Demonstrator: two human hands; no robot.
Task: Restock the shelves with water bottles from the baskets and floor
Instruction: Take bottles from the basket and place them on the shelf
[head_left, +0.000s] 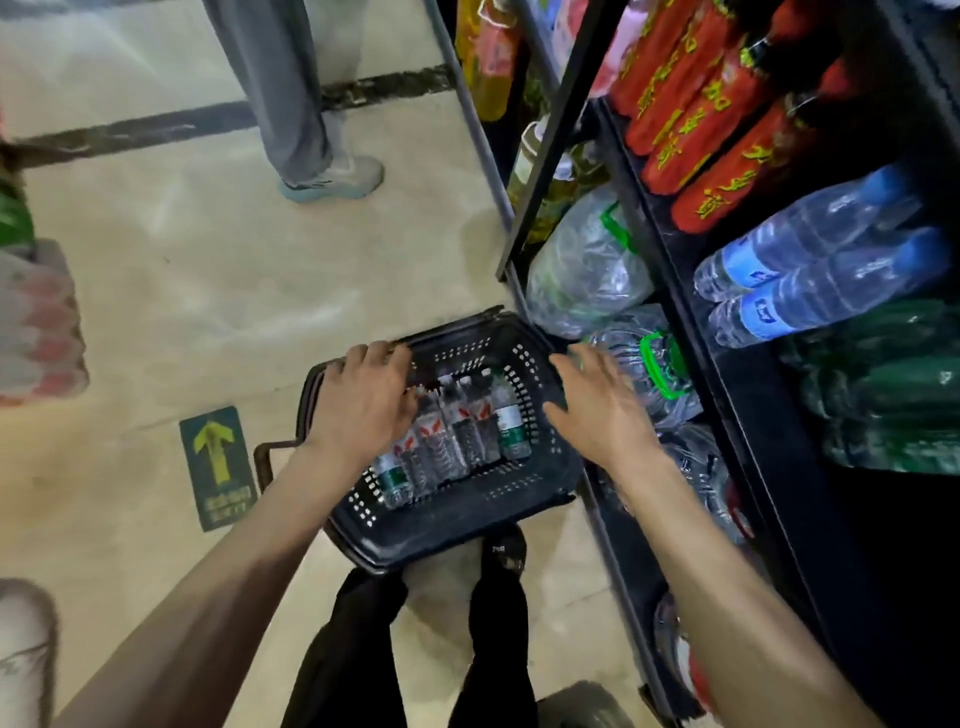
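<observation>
Bare forearms, no sleeves visible; black trousers (348, 649); dark shoe (503, 550), possibly sandal.

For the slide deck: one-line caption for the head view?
Both hands, left and right, reach open toward small water bottles in a black basket beside the shelves.

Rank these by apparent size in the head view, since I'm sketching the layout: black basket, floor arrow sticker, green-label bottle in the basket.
1. black basket
2. floor arrow sticker
3. green-label bottle

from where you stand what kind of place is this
Most likely a small shop or supermarket aisle: a black shopping basket of water bottles sits on the floor, dark shelves hold rows of bottled drinks, and a green arrow sticker marks the floor.
</observation>
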